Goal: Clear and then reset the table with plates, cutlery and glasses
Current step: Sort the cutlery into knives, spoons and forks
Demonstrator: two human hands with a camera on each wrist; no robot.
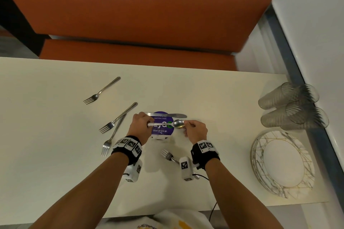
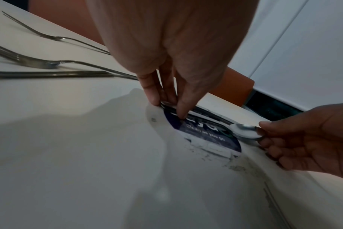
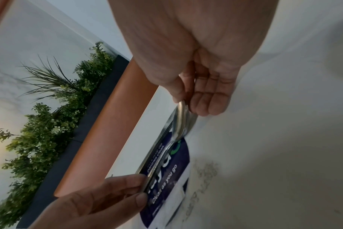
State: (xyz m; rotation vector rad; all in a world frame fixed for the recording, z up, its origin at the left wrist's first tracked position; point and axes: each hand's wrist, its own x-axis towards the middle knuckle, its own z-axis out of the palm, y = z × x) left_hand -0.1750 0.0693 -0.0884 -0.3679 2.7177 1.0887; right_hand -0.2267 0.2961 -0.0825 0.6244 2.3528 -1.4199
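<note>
Your head view is evenly lit from above and fairly sharp at centre, though the bench (image 1: pixel 137 5) bows and smears toward the edges. Your hands cast soft grey shadows on the counter (image 2: pixel 68 155) in the dimmer left wrist view. Both wrist views blur near the lens.

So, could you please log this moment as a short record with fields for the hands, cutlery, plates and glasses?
left hand: pinches the handle end of the spoons
right hand: pinches the bowl end of the same spoons
spoons: held level over the purple sticker
knife: on the table, beyond the spoons
forks: four loose on the table, one farthest
plates: stacked at the right
glasses: grouped behind the plates
</note>
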